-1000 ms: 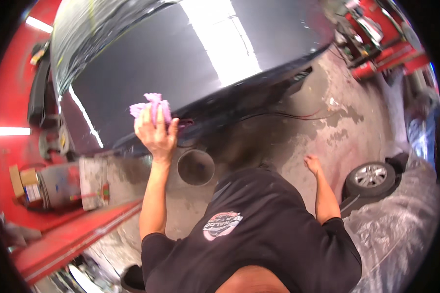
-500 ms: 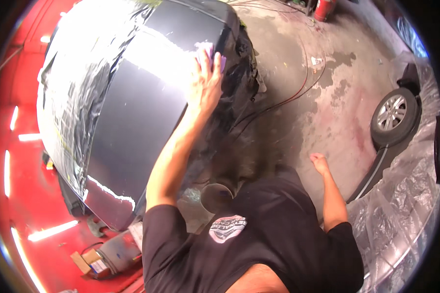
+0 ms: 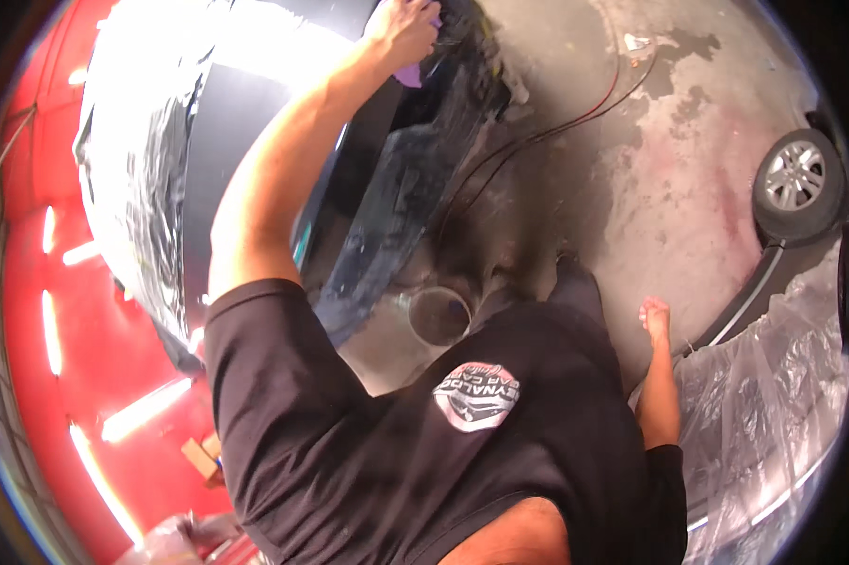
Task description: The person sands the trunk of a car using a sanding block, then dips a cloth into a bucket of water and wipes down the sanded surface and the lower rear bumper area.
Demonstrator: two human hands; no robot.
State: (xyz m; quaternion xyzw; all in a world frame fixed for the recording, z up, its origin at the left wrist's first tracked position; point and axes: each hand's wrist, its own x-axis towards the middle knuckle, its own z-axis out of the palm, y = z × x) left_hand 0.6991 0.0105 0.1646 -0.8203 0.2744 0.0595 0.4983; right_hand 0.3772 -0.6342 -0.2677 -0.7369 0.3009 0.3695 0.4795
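My left hand (image 3: 401, 33) grips a purple cloth (image 3: 408, 73) at the upper edge of a glossy dark car panel (image 3: 231, 118), my fingers wrapped over it and my forearm stretched across the bodywork. Crinkled masking plastic (image 3: 132, 160) covers the car's left part, and more dark plastic (image 3: 396, 188) hangs down the near side. My right hand (image 3: 655, 315) hangs low at my right side, fingers loosely curled with nothing visible in them, near a car part under clear plastic sheeting (image 3: 754, 395).
A wheel with an alloy rim (image 3: 793, 184) is at the right. Hoses (image 3: 575, 122) cross the stained concrete floor (image 3: 688, 160). A round container (image 3: 438, 315) sits by my feet. A red wall with strip lights (image 3: 38, 169) and a cardboard box (image 3: 201, 460) are at the left.
My view has turned along the car. My left hand and cloth have moved up and away to the panel's far edge; my right arm still hangs at my side.
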